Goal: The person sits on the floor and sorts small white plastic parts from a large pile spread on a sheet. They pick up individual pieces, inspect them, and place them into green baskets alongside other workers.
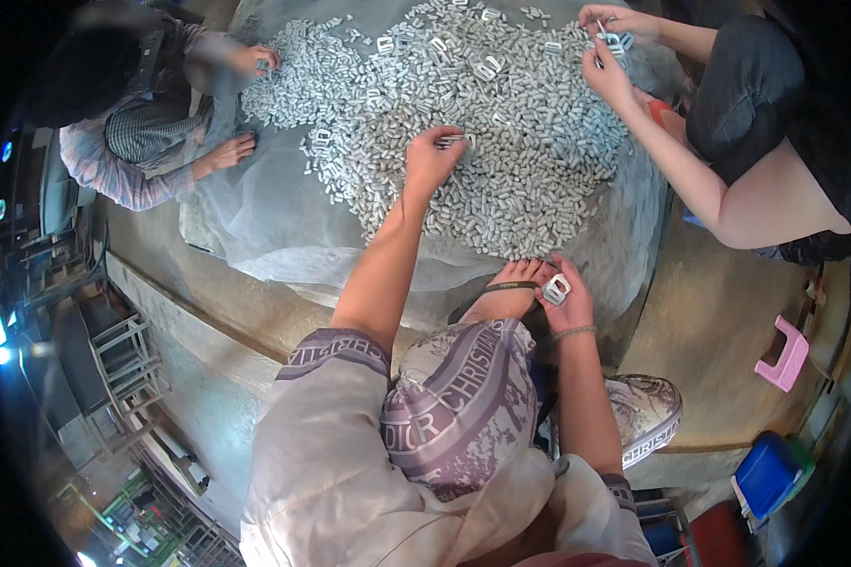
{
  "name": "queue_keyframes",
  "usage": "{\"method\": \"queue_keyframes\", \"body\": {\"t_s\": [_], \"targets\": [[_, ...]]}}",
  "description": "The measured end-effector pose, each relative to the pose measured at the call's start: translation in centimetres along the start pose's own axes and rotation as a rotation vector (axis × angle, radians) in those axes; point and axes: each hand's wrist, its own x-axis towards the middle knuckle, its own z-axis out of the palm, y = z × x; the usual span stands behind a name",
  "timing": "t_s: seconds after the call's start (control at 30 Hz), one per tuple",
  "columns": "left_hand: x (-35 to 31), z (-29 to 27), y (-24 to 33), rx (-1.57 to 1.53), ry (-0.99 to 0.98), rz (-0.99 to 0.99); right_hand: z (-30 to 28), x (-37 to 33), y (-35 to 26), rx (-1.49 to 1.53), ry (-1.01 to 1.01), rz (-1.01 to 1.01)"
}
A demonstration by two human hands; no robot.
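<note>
A broad heap of small grey metal pieces (pixel 529 203) is spread in front of me. Over its middle, my left hand (pixel 432 161) is closed in a pinch around a small metal buckle frame (pixel 470 142), partly hidden by the fingers. Down by my bare foot, at the near edge of the heap, my right hand (pixel 577 300) is turned palm up. It holds another silvery buckle frame (pixel 556 288) with a slot through it. More such frames (pixel 487 66) lie scattered on the heap.
At the left, a co-worker's hand (pixel 232 151) rests on the sheet (pixel 284 213) beneath the heap. On the right, another co-worker's hands (pixel 615 80) hold a metal frame. A pink stool (pixel 782 354) and a blue container (pixel 766 475) stand at the right.
</note>
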Motion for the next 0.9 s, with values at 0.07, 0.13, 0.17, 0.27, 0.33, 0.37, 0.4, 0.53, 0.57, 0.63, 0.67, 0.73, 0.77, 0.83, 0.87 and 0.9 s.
{"method": "queue_keyframes", "body": {"t_s": [0.07, 0.13, 0.17, 0.27, 0.33, 0.37, 0.4, 0.53, 0.57, 0.63, 0.67, 0.73, 0.77, 0.83, 0.87, 0.9], "targets": [[-1.9, 0.4, 2.3, -0.392, -0.145, -0.143, 1.0, 0.1, -0.2, 0.039, -0.054, 0.018], [-3.4, 1.6, 2.9, -0.621, -0.297, -0.193, 0.9, 0.8, -0.4, 0.071, -0.166, 0.025], [-4.1, 2.3, 3.2, -0.735, -0.381, -0.220, 1.4, 0.7, -0.8, 0.087, -0.178, 0.012], [-6.0, 3.8, 4.4, -0.836, -0.676, -0.331, 3.6, 0.4, -2.0, 0.133, -0.236, -0.015], [-7.3, 5.0, 5.1, -0.686, -0.699, -0.125, 5.6, -0.7, -3.0, 0.192, -0.173, -0.004], [-8.1, 5.5, 5.5, -0.613, -0.708, -0.021, 6.2, -1.1, -3.5, 0.220, -0.140, -0.001], [-9.1, 5.9, 6.3, -0.573, -0.768, 0.045, 5.8, -0.7, -3.7, 0.239, -0.193, -0.007], [-11.2, 6.4, 8.9, -0.105, -0.575, 0.690, 3.7, 1.3, -3.2, 0.367, -0.195, -0.107], [-10.9, 6.3, 8.6, -0.113, -0.489, 0.630, 3.4, 1.2, -3.3, 0.352, -0.194, -0.095], [-9.7, 6.3, 7.2, -0.130, -0.314, 0.510, 2.0, 0.9, -3.6, 0.318, -0.194, -0.070], [-8.9, 6.7, 6.1, -0.087, -0.317, 0.395, 1.5, 0.7, -3.6, 0.353, -0.201, -0.084], [-8.1, 8.1, 3.3, 0.199, -0.390, 0.697, 0.6, 0.6, -3.5, 0.321, -0.157, -0.102], [-8.1, 9.2, 1.9, 0.345, -0.432, 0.840, -0.2, 0.6, -3.2, 0.308, -0.127, -0.111], [-8.0, 9.6, 1.1, 0.584, -0.388, 0.999, -0.6, 0.6, -2.9, 0.342, -0.148, -0.096], [-7.9, 9.3, 1.1, 0.606, -0.428, 1.010, -0.6, 0.2, -2.9, 0.344, -0.115, -0.087], [-7.7, 9.0, 1.0, 0.627, -0.469, 1.021, -0.6, -0.1, -2.9, 0.346, -0.082, -0.077]]}}
